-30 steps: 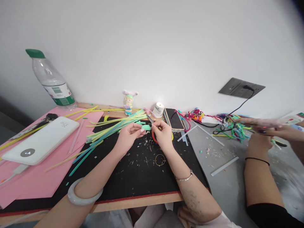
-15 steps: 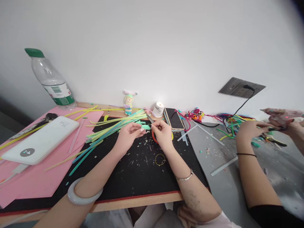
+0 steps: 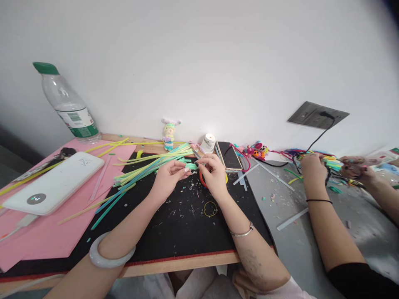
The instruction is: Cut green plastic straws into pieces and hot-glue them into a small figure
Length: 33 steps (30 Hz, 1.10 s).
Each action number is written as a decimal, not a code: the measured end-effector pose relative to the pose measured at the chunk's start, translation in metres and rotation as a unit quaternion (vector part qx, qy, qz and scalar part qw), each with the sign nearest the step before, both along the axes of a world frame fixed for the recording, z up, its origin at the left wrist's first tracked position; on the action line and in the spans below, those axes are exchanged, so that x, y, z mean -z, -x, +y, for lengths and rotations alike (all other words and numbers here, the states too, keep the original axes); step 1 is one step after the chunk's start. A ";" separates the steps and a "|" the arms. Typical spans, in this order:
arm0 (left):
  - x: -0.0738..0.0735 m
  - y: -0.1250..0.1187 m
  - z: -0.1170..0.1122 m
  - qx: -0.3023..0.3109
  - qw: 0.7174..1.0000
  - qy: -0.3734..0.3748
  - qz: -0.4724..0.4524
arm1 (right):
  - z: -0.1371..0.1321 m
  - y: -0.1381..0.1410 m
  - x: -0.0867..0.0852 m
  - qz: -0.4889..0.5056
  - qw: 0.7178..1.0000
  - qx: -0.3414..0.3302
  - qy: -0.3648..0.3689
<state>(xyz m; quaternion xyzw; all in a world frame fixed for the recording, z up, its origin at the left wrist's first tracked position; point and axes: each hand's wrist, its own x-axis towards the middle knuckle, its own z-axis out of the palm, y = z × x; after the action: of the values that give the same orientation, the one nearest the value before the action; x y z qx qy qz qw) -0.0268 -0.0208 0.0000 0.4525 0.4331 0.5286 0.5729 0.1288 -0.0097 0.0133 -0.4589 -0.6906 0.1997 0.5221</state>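
My left hand [image 3: 169, 177] and my right hand [image 3: 213, 173] meet over the black mat [image 3: 174, 224], both pinching a short green fuzzy stick piece [image 3: 191, 166] between their fingertips. My right fingers also lie against small scissors with a red handle [image 3: 202, 179]. A sheaf of long green, blue and yellow fuzzy sticks [image 3: 146, 168] lies just left of my hands. A small gold wire ring [image 3: 210, 209] rests on the mat below my right hand. Small cut scraps are scattered over the mat.
A white power bank [image 3: 52, 182] lies on pink paper [image 3: 46, 232], with a water bottle [image 3: 67, 106] behind. A small doll [image 3: 168, 133], a white spool [image 3: 208, 143] and a phone [image 3: 230, 156] line the wall. At right, another person's hands [image 3: 313, 168] work on coloured sticks.
My hands stay almost still, with my right fingers shifting slightly on the green piece. The other person's hands at right moved from spread apart to together over the coloured sticks.
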 end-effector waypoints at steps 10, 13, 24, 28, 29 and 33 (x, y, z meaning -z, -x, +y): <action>-0.001 0.000 0.000 0.000 1.000 0.000 -0.003 | 0.000 0.000 0.002 -0.047 0.998 -0.033 -0.008; 0.000 0.000 0.001 0.001 1.000 -0.001 -0.003 | 0.001 0.000 0.003 -0.049 0.998 -0.043 -0.012; 0.001 0.000 0.001 0.001 1.000 0.003 -0.005 | 0.002 0.000 0.004 -0.050 0.997 -0.056 -0.003; -0.001 0.000 0.000 -0.008 1.000 0.003 -0.011 | 0.003 -0.001 0.003 -0.007 1.000 -0.021 0.014; -0.002 0.000 0.000 -0.009 1.000 0.002 -0.013 | 0.003 -0.002 0.003 0.013 1.000 -0.010 0.026; -0.001 0.000 0.000 -0.007 1.000 -0.003 -0.021 | 0.007 -0.002 0.005 0.087 0.992 -0.021 0.086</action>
<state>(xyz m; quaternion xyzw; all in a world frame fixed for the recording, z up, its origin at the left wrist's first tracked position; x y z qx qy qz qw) -0.0267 -0.0205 0.0012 0.4397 0.4231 0.5433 0.5766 0.1312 -0.0024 0.0078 -0.4685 -0.6320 0.3084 0.5348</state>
